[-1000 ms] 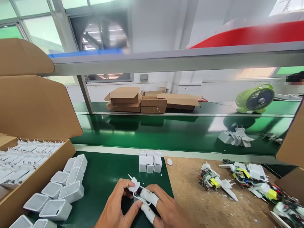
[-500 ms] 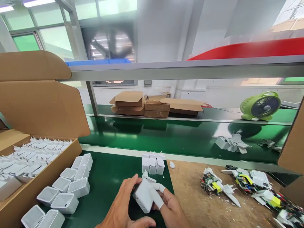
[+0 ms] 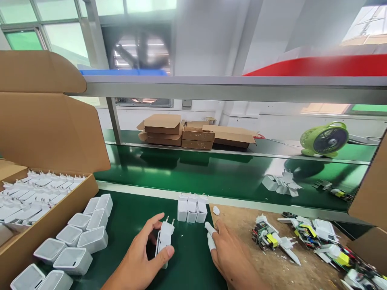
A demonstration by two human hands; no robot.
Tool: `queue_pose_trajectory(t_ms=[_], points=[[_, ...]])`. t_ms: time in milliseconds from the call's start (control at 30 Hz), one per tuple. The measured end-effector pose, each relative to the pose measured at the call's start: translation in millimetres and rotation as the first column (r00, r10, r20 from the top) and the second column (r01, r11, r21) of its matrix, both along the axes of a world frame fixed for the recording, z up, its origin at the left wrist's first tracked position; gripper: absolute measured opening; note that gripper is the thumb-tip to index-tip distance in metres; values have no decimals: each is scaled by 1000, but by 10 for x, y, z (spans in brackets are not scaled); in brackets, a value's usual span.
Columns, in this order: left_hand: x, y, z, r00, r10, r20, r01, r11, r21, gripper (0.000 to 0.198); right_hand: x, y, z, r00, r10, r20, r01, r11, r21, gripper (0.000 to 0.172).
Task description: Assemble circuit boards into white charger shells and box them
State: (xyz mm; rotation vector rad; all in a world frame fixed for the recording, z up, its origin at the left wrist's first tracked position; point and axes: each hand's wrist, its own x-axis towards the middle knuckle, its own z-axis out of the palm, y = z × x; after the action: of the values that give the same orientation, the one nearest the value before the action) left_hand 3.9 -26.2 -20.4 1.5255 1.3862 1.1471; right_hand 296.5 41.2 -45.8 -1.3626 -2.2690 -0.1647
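My left hand (image 3: 140, 253) is closed around a white plug charger (image 3: 165, 238), its two prongs pointing up and away from me. To the right, my right hand (image 3: 231, 253) is held palm down over the edge between green mat and brown board. White covers sit on two of its fingers, which stretch forward, and I see nothing in them. A small row of white chargers (image 3: 191, 210) stands just beyond both hands. White open-topped housings (image 3: 74, 259) are lined up on the mat at left.
An open cardboard box (image 3: 87, 193) filled with white plug parts stands at far left. Circuit boards with plugs (image 3: 272, 237) lie on the brown board (image 3: 242, 217) at right. Behind are a green conveyor (image 3: 157, 169), flattened cartons (image 3: 196, 135) and a green fan (image 3: 325, 139).
The hands were together on the white charger. Now my right hand has let go and moved right, while the left has shifted left with the charger, turning it edge-on.
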Motion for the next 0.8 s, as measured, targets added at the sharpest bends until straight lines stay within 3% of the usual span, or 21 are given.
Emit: queue_pose_trajectory(t_ms=[167, 267, 400, 567, 667, 800], points=[[42, 28, 68, 993, -2, 114, 2, 1000, 0, 50, -74, -65, 88, 996, 43, 81, -38, 998, -57, 19], [60, 29, 127, 995, -43, 87, 35, 994, 101, 45, -169, -144, 216, 994, 74, 75, -58, 979, -198, 26], [61, 39, 160, 998, -51, 28, 45, 982, 185, 24, -356, -237, 363, 987, 140, 77, -109, 941, -319, 33], [53, 57, 160, 994, -13, 113, 0, 993, 116, 30, -556, -256, 406, 958, 150, 244, -67, 946, -316, 33], [68, 51, 159, 984, -36, 174, 19, 995, 98, 31, -567, -271, 453, 983, 156, 102, -112, 933, -342, 39], [103, 43, 154, 971, -82, 226, 60, 993, 102, 31, -526, -365, 631, 942, 258, -213, -313, 903, -293, 49]])
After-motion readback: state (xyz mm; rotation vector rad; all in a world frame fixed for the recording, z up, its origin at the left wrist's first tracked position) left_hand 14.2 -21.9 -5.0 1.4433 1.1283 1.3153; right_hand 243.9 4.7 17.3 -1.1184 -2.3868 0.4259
